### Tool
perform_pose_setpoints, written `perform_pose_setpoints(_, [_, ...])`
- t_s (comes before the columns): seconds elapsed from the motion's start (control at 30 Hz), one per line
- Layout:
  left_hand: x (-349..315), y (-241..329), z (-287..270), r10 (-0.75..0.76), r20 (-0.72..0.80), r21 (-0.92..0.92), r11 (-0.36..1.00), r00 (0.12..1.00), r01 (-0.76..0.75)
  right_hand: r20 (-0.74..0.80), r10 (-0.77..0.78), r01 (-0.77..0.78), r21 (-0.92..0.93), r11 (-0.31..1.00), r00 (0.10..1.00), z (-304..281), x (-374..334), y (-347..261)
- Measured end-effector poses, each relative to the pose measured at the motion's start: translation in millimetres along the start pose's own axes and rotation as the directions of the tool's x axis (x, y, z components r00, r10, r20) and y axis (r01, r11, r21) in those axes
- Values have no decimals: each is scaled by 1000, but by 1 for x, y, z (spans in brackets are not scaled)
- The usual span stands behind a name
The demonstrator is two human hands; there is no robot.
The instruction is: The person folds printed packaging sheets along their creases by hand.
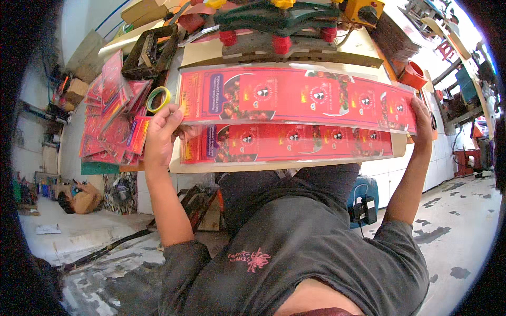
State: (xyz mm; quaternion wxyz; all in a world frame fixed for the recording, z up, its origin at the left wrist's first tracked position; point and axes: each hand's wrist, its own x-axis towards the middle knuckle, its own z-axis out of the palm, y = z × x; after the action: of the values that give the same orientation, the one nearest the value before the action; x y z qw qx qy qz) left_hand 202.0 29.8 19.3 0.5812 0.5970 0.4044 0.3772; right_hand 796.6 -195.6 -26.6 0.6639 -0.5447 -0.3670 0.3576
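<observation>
My left hand pinches the left end of a long red printed sheet in clear plastic, thumb on top. At its right end, my right hand grips the edge, with the fingers partly hidden. The sheet is stretched level between both hands, its right end slightly lower in view. Beneath it and closer to my body, a second red printed sheet lies on a cream board, its upper edge covered. A yellow tape roll stands just beyond my left hand.
A green machine with red and yellow knobs stands at the far side. Loose red printed packets pile up at left, near a dark tray. A red ring-shaped roll sits at right. Another person is low at far left.
</observation>
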Motion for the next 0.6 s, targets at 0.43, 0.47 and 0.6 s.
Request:
perform_pose_setpoints(0.43, [-9, -31, -27, -2, -149, -91, 996, 989, -12, -53, 122, -128, -127, 984, 991, 45, 1, -10])
perform_pose_setpoints(0.47, [-7, -34, -31, 1, -131, -97, 995, 991, -14, -34, 149, -151, -87, 985, 988, 48, 1, -10])
perform_pose_setpoints(0.6, [-3, -42, -40, -38, -164, -103, 994, 986, 21, 120, 187, -172, -125, 977, 975, 35, 5, -3])
